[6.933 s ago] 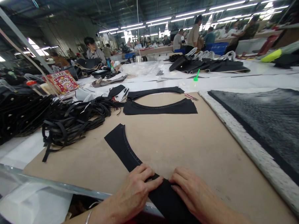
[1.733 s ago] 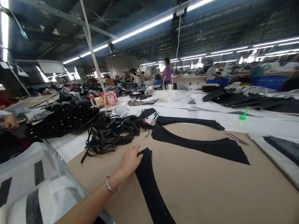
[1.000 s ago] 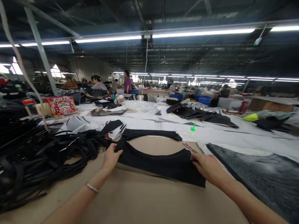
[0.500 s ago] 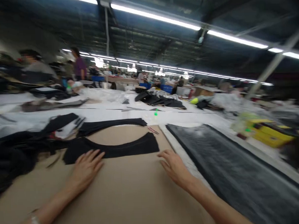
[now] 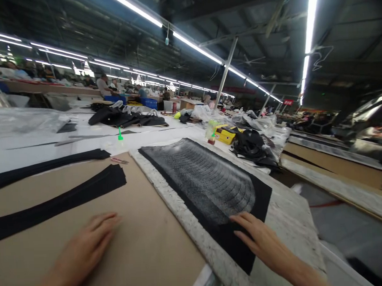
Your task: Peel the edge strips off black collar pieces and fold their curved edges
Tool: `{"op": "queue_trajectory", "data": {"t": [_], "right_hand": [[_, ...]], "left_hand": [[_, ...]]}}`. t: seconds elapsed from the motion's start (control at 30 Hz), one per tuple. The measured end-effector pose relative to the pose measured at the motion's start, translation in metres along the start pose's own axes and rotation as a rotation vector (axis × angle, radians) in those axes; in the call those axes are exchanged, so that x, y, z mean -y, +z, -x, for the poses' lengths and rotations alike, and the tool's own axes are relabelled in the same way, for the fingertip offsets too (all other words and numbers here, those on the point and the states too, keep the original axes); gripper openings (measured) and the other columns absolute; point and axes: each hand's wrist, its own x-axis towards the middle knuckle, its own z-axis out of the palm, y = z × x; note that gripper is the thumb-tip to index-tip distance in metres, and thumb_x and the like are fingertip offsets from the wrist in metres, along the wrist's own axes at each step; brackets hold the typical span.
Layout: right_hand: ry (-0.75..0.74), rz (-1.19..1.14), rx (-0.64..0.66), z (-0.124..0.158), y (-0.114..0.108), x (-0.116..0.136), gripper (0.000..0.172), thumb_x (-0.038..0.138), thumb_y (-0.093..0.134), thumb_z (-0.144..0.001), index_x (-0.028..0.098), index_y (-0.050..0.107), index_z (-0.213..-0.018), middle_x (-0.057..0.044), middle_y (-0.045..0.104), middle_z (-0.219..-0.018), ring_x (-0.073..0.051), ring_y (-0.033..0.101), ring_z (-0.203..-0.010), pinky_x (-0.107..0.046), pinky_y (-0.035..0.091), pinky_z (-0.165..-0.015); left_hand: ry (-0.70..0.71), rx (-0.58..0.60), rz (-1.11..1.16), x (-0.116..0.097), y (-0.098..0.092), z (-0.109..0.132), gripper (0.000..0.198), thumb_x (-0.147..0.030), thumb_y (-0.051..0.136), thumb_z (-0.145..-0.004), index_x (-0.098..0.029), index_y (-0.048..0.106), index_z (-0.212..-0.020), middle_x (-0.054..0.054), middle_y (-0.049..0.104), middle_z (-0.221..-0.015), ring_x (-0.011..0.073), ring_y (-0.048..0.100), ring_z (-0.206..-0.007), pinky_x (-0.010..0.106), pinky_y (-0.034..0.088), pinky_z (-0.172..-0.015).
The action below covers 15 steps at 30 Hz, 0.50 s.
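Observation:
A dark sheet with a grey scale-like pattern [image 5: 208, 180] lies on a pale mottled board [image 5: 289, 223]. My right hand [image 5: 255, 233] is at the sheet's near right part, palm down with its fingers apart, holding nothing. Over the tan board [image 5: 145, 246] is my left hand [image 5: 90, 242], blurred, its fingers extended and nothing seen in it; whether it touches the board is unclear. Beyond it lie a curved black fabric piece [image 5: 63, 199] and a second black strip [image 5: 49, 164]. Small red snips [image 5: 118, 160] rest near the tan board's far edge.
Farther back are a green-capped bottle [image 5: 120, 134], black fabric pieces [image 5: 126, 117], a yellow box [image 5: 225, 134] and a dark heap [image 5: 251, 144]. A neighbouring table [image 5: 341, 174] stands at the right. Several people are in the background.
The view has swung to the right. My right hand has moved from the tan board onto the patterned sheet. My left hand has left the curved black piece and is now over the tan board.

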Motion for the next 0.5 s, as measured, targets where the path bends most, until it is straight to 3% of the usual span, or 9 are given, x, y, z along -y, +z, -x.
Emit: {"op": "queue_trajectory", "data": {"t": [0.1, 0.17, 0.23, 0.33, 0.5], "right_hand": [[-0.082, 0.1, -0.005, 0.002, 0.004, 0.008, 0.03, 0.017, 0.049, -0.092, 0.022, 0.055, -0.121, -0.007, 0.059, -0.106, -0.02, 0.061, -0.092, -0.038, 0.05, -0.081], [-0.12, 0.167, -0.035, 0.0, 0.009, 0.011, 0.028, 0.014, 0.05, -0.091, 0.021, 0.057, -0.116, -0.006, 0.06, -0.1, -0.021, 0.061, -0.088, -0.038, 0.05, -0.078], [-0.152, 0.2, -0.072, -0.001, 0.014, 0.01, 0.023, 0.012, 0.051, -0.089, 0.02, 0.059, -0.109, -0.006, 0.06, -0.096, -0.021, 0.06, -0.083, -0.037, 0.049, -0.074], [-0.184, 0.194, -0.122, -0.003, 0.02, 0.004, 0.017, 0.009, 0.049, -0.088, 0.02, 0.06, -0.097, -0.005, 0.06, -0.087, -0.021, 0.059, -0.076, -0.035, 0.048, -0.068], [-0.19, 0.14, -0.154, -0.003, 0.024, -0.006, 0.023, 0.011, 0.039, -0.093, 0.02, 0.058, -0.083, -0.003, 0.058, -0.08, -0.019, 0.058, -0.07, -0.031, 0.047, -0.063]], "left_hand": [[0.271, 0.152, 0.239, -0.092, 0.029, -0.044, 0.036, -0.016, 0.038, -0.092, -0.025, 0.063, -0.117, 0.003, 0.067, -0.116, 0.0158, 0.06, -0.109, 0.029, 0.049, -0.097], [0.321, 0.236, 0.345, -0.148, 0.042, -0.066, 0.042, -0.009, 0.035, -0.092, -0.023, 0.056, -0.125, 0.002, 0.065, -0.122, 0.014, 0.055, -0.115, 0.03, 0.044, -0.102], [0.336, 0.307, 0.401, -0.187, 0.054, -0.082, 0.046, -0.006, 0.037, -0.091, -0.022, 0.05, -0.133, 0.003, 0.063, -0.125, 0.0156, 0.049, -0.121, 0.032, 0.042, -0.105], [0.323, 0.402, 0.394, -0.211, 0.072, -0.093, 0.051, -0.004, 0.041, -0.088, -0.019, 0.044, -0.137, 0.005, 0.063, -0.123, 0.021, 0.047, -0.121, 0.038, 0.041, -0.103], [0.316, 0.398, 0.348, -0.216, 0.083, -0.093, 0.045, -0.011, 0.044, -0.092, -0.024, 0.044, -0.136, 0.004, 0.064, -0.115, 0.0236, 0.047, -0.113, 0.042, 0.037, -0.097]]}}
